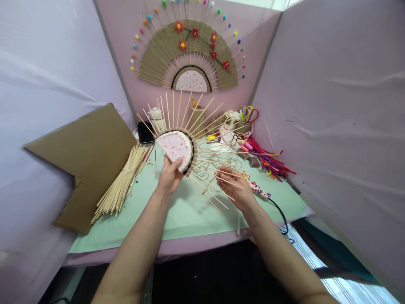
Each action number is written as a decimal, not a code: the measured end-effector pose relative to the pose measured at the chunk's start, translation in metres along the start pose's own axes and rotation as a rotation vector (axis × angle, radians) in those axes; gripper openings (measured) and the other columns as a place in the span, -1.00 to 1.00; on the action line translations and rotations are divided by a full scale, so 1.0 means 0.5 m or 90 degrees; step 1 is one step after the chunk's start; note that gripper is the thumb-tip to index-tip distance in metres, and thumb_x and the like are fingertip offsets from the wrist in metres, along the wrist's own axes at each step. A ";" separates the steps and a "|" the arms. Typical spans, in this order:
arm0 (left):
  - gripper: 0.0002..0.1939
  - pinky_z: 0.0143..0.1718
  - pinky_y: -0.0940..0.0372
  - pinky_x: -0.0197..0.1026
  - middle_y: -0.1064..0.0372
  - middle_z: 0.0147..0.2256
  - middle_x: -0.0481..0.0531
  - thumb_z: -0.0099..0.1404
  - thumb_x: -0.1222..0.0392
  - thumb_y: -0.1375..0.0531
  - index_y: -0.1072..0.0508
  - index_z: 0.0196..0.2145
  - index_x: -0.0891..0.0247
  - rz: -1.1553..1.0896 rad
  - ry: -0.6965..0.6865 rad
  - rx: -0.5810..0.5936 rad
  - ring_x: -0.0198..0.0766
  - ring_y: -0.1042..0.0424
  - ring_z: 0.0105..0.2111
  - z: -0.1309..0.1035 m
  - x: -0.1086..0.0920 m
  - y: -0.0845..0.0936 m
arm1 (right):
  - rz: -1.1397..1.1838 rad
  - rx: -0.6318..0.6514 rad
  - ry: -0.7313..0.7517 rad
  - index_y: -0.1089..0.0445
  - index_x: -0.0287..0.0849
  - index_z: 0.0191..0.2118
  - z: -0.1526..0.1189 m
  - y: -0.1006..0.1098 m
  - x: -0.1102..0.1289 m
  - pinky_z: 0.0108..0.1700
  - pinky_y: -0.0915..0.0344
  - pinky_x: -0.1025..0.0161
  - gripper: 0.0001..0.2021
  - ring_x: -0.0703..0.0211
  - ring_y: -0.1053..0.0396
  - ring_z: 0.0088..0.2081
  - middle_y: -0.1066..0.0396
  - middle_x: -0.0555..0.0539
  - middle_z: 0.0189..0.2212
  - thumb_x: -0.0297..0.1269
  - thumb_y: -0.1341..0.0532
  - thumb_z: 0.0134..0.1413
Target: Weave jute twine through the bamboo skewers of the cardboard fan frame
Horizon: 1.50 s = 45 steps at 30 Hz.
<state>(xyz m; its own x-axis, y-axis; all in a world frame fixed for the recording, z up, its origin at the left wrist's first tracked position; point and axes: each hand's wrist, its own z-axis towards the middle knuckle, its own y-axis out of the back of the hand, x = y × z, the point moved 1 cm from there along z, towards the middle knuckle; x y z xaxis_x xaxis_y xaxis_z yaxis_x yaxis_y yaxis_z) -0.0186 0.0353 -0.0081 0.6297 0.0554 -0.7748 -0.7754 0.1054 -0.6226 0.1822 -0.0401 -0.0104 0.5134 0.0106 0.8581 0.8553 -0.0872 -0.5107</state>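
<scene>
My left hand (171,174) grips a half-round base (174,148) covered in pink spotted cloth, with white trim and a black braided edge, thumb on its front. Many thin wooden sticks (186,110) fan out from its curved rim. My right hand (234,185) is behind the sticks at the lower right, its fingers curled together. Loose loops of twine (205,169) run up to its fingertips, and a bit of twine is knotted around one of the lowest sticks. Some of the right fingers are hidden by the sticks.
A bundle of sticks (118,185) and folded cardboard (91,156) lie at left. A patterned glue gun (257,188) with a black cord lies by my right hand. Pipe cleaners (268,158), a twine spool (198,116) and scissors (249,113) stand behind. A finished fan (196,36) hangs on the wall.
</scene>
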 end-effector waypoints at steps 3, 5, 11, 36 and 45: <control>-0.49 -0.31 -0.36 -0.32 -0.43 -0.07 -0.11 0.00 0.28 -0.38 -0.36 -0.09 0.02 -0.013 0.004 -0.002 -0.35 -0.43 -0.26 -0.001 -0.001 -0.001 | -0.001 0.001 -0.002 -0.54 -0.08 -0.30 0.003 0.013 -0.002 -0.24 -0.35 0.31 -0.70 0.27 -0.45 -0.33 -0.55 -0.01 -0.35 -0.27 -0.49 -0.29; -0.50 -0.31 -0.36 -0.32 -0.44 -0.08 -0.11 0.00 0.29 -0.38 -0.36 -0.10 0.03 -0.018 0.004 -0.003 -0.35 -0.42 -0.27 -0.001 -0.002 -0.002 | -0.001 0.009 0.000 -0.54 -0.08 -0.29 0.004 0.021 -0.001 -0.24 -0.36 0.31 -0.71 0.26 -0.44 -0.32 -0.54 -0.02 -0.33 -0.27 -0.48 -0.27; -0.43 -0.28 -0.37 -0.31 -0.43 -0.06 -0.10 0.01 0.25 -0.37 -0.34 -0.02 0.00 0.005 0.011 0.011 -0.34 -0.44 -0.25 -0.003 -0.009 -0.002 | 0.028 0.021 -0.029 -0.50 -0.03 -0.21 -0.008 0.028 0.014 -0.30 -0.34 0.33 -0.61 0.32 -0.39 -0.35 -0.48 0.03 -0.29 -0.36 -0.46 -0.30; -0.41 -0.20 -0.41 -0.27 -0.46 -0.05 -0.07 0.00 0.29 -0.34 -0.37 0.00 -0.02 0.005 -0.115 -0.068 -0.27 -0.47 -0.14 0.023 -0.025 0.027 | -0.990 -0.043 0.040 -0.37 -0.20 0.02 0.014 0.336 0.111 -0.03 -0.27 0.08 -0.54 -0.06 -0.37 -0.10 -0.43 -0.24 -0.08 -0.13 -0.23 -0.02; -0.38 -0.05 -0.35 -0.23 -0.41 0.01 -0.05 0.01 0.27 -0.34 -0.32 0.04 -0.05 0.059 -0.207 -0.060 -0.27 -0.42 -0.02 0.022 -0.019 0.021 | -0.273 -0.037 0.077 -0.31 -0.12 -0.20 -0.075 0.198 0.151 -0.64 0.09 0.38 -0.66 0.35 -0.07 -0.56 -0.22 0.02 -0.44 -0.05 -0.30 -0.06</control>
<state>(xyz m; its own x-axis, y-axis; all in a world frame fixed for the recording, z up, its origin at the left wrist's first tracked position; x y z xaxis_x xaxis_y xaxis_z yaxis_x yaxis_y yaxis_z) -0.0320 0.0467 -0.0062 0.5268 0.3747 -0.7629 -0.8216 -0.0055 -0.5701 0.3030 -0.0855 0.0057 0.0986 -0.0576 0.9935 0.9820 -0.1559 -0.1065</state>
